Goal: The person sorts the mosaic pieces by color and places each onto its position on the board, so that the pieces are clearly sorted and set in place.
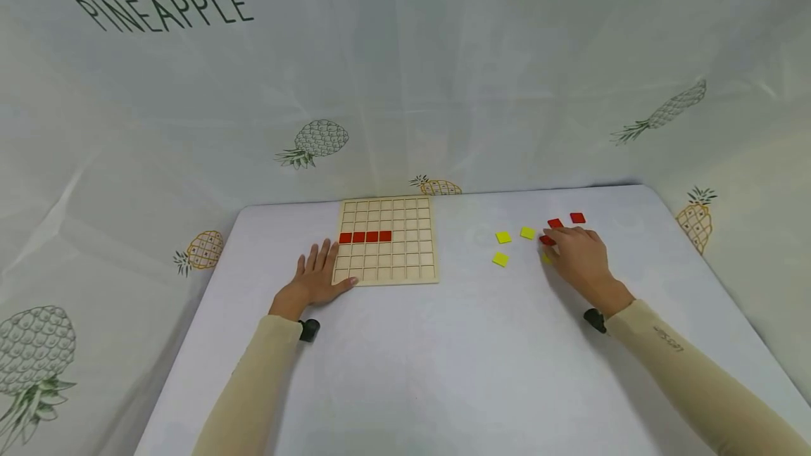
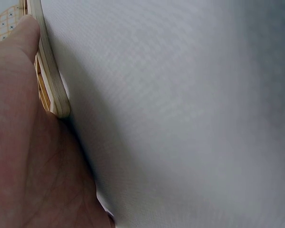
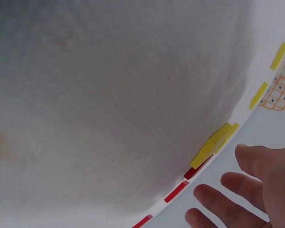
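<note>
A: Near to far, quick. Closest?
B: The sleeves (image 1: 253,378), over the near edge of the table (image 1: 405,371), which is cut off. Then the left hand (image 1: 315,280): flat, fingers spread, thumb over the near-left corner of the gridded board (image 1: 415,252). Not grasping, probably just steadying.
A: Board's where?
B: Left of centre, by the table's far edge. Four red tiles (image 1: 359,237) sit side by side in one row, from the board's left edge inward.
A: Loose ones?
B: Right of the board: yellow tiles (image 1: 500,260), then the right hand (image 1: 579,255) over loose red tiles (image 1: 577,218), toward the table's far-right corner.
A: Holding any?
B: Looks released. Fingers loosely bent and apart, nothing between them in the right wrist view. Contact with the nearest red: can't tell.
A: Step?
B: My read: fetching another tile for the row. Next move likely calls for a pinch on one thin red, then a carry left to the next cell.
A: Hidden?
B: One yellow tile (image 1: 546,257) mostly under the right hand. Left wrist view shows only a sliver of board; its left fingertips are out of frame.
</note>
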`<state>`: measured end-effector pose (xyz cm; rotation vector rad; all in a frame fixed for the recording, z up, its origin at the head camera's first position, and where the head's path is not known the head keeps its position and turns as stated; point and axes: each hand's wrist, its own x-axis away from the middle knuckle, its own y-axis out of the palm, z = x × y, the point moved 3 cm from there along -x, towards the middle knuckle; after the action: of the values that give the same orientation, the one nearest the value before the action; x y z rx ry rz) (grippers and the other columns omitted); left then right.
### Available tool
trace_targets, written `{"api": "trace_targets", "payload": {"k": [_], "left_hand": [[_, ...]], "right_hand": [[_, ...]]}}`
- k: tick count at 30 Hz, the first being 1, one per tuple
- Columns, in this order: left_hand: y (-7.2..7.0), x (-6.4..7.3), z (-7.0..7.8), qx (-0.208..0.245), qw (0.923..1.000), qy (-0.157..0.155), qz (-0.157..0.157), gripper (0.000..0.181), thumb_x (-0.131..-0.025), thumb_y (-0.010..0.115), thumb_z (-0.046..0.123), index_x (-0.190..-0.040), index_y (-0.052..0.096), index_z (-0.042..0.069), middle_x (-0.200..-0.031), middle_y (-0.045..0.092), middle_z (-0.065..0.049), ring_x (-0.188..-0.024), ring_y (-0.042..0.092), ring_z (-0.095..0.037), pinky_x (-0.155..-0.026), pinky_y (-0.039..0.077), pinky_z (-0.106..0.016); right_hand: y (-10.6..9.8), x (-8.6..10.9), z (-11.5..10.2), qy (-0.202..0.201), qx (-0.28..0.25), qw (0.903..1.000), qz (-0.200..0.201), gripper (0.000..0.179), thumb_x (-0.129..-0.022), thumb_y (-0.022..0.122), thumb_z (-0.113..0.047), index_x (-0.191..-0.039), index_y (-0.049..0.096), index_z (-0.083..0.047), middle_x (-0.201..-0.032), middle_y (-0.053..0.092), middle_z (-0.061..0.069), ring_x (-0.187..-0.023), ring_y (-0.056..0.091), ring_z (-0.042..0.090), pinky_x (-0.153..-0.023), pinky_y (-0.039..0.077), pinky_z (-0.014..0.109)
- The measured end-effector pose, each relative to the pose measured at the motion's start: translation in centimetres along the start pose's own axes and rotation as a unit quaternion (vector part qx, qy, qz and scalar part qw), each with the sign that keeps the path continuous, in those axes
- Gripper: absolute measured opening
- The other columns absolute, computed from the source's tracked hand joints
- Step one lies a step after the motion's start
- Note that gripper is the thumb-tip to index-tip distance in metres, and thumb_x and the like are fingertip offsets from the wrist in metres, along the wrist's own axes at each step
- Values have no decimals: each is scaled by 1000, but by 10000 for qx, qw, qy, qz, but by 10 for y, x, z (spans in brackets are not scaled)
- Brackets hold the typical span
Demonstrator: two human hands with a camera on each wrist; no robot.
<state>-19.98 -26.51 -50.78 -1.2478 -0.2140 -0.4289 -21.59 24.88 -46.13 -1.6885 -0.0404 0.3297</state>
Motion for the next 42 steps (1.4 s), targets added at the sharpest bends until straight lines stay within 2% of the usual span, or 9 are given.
{"api": "trace_targets", "payload": {"k": [10,15,22,27,34,42], "left_hand": [[5,-5,-7,-21,10000,-11,-6,107,-104,47,66,-168,-11,3,-175,-17,-20,-161,-17,-43,-127,-12,-63],[5,-4,-5,8,10000,-21,-19,106,-104,49,65,-168,-10,3,-176,-17,-20,-161,-16,-44,-127,-10,-64],[4,-3,-4,-9,10000,-46,-23,105,-105,49,63,-168,-10,3,-176,-17,-20,-161,-16,-44,-127,-10,-63],[4,-4,-5,2,10000,-28,11,106,-104,50,64,-168,-9,3,-176,-16,-21,-161,-15,-44,-127,-10,-64],[4,-6,-6,-20,10000,-32,63,106,-104,49,65,-168,-8,2,-176,-16,-21,-161,-15,-44,-127,-10,-64],[4,-8,-5,-11,10000,-43,76,106,-103,50,64,-169,-7,3,-176,-14,-21,-161,-15,-44,-127,-9,-64]], "right_hand": [[3,-4,-2,131,147,9992,-347,37,-94,80,-13,-127,73,3,-109,76,27,-97,67,45,-101,49,67],[5,-9,-4,139,152,9988,-454,32,-95,78,-10,-125,74,1,-109,76,27,-98,68,45,-99,49,68],[9,-14,-6,-44,201,9985,-498,29,-93,76,-2,-122,76,1,-111,76,27,-101,69,47,-101,48,68],[10,-15,-8,-7,268,9984,-503,34,-93,77,-3,-126,74,3,-114,75,28,-103,68,47,-102,47,69],[8,-17,-14,-47,358,9982,-482,28,-94,77,-3,-121,76,4,-109,76,27,-98,67,45,-95,51,64],[8,-19,-17,-31,564,9961,-683,30,-92,79,-2,-121,75,6,-109,75,27,-101,64,45,-98,52,63]]}}
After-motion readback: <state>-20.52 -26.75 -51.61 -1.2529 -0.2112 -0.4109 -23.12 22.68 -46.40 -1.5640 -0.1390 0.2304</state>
